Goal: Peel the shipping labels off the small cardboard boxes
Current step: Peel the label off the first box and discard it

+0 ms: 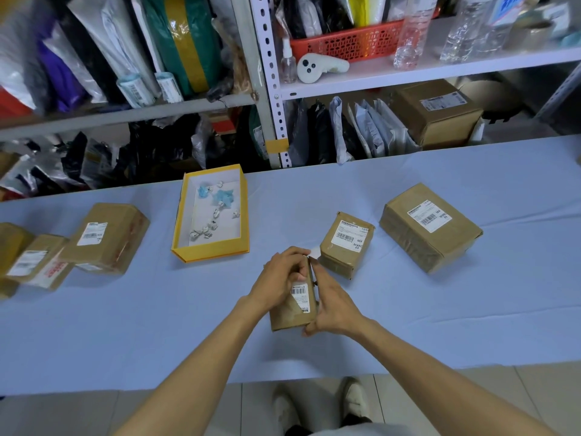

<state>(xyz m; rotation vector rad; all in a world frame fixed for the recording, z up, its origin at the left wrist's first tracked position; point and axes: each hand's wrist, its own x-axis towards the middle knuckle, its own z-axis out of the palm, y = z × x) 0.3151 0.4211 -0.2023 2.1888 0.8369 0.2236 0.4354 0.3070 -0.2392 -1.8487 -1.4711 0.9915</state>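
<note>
Since the small box (290, 305) looks light and stiff, I judge it best braced low while the thin label (301, 295), likely to tear, is taken by its lifted far corner. My left hand (279, 278) pinches that white flap; my right hand (331, 305) cups the box's side. Plain brown cardboard, barcode label partly up, at six o'clock on the table (471, 325).

Light was even and soft – diffuse, overhead, no hard shadows. Only faint shade lay on the blue table cover (408, 325) just under the hands. Wide-angle bowing curved the shelf uprights (270, 73) well beyond the grip – table edges bent too. Outer margins were soft; label print was mostly unreadable.
</note>
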